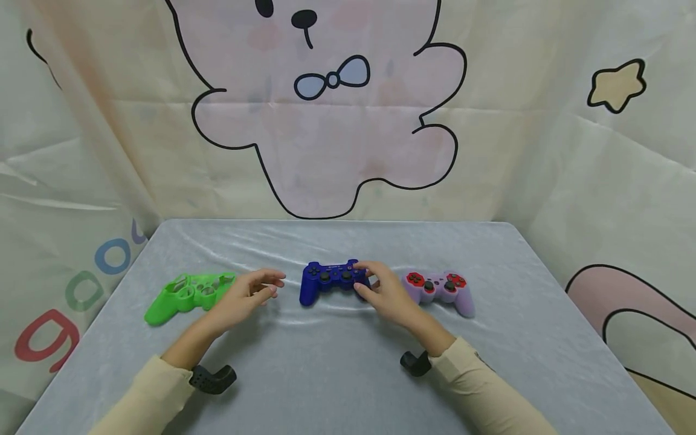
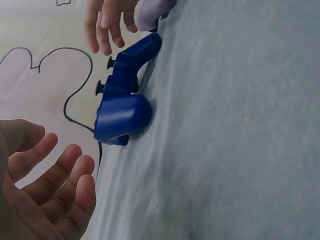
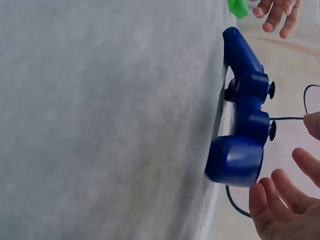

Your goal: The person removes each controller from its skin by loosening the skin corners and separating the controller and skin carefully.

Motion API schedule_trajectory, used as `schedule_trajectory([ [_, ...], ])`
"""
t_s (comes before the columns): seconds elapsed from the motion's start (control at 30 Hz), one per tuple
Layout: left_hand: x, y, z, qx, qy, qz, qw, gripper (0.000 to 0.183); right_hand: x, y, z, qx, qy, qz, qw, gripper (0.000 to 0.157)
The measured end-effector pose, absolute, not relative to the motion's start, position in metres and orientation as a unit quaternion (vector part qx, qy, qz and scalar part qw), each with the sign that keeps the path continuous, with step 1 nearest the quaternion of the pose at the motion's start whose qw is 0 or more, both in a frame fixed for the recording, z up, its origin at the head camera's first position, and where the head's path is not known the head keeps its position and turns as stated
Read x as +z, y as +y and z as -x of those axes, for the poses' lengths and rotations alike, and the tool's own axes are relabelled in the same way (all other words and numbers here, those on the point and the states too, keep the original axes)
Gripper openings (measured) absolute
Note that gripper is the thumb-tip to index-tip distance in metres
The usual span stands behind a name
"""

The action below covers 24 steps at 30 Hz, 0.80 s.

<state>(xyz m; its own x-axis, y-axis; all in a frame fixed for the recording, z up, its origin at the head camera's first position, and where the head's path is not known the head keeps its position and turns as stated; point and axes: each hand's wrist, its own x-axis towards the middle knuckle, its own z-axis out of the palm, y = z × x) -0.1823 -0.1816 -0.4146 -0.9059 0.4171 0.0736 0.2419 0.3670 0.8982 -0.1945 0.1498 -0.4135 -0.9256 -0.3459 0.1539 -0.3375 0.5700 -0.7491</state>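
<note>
A dark blue game controller (image 1: 326, 278) lies on the cloth in the middle, its two thumbsticks facing up. My right hand (image 1: 388, 296) hovers at its right grip, fingers loosely bent and spread. The right wrist view shows fingertips (image 3: 259, 197) right at that grip, with the thumb apart from it. My left hand (image 1: 244, 299) is held in the air to the left of the blue controller, holding nothing, fingers relaxed. Behind it sits a bright green controller shell (image 1: 187, 296), partly hidden by the hand. A lilac controller (image 1: 440, 290) with red button areas lies beyond the right hand.
Pale grey-blue cloth (image 1: 326, 374) covers the table and shows some creases. A printed curtain (image 1: 348, 145) with a bear figure hangs right behind the far edge, and more curtain stands at both sides. Each wrist wears a black camera mount (image 1: 213, 379).
</note>
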Motion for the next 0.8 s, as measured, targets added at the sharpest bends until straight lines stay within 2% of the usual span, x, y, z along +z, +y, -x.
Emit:
schedule_trajectory([
  [0.17,-0.423,-0.168,0.186,0.536,0.814,-0.206,0.089,0.039,-0.418,0.156,0.197,-0.425,0.887,0.180,0.010,0.046],
  [0.43,-0.437,-0.153,0.191,0.519,0.824,-0.221,0.056,0.057,-0.426,0.162,0.202,-0.463,0.873,0.148,0.042,0.061],
  [0.8,-0.444,-0.130,0.198,0.534,0.825,-0.166,0.082,0.072,-0.431,0.161,0.211,-0.496,0.857,0.114,0.079,0.063],
])
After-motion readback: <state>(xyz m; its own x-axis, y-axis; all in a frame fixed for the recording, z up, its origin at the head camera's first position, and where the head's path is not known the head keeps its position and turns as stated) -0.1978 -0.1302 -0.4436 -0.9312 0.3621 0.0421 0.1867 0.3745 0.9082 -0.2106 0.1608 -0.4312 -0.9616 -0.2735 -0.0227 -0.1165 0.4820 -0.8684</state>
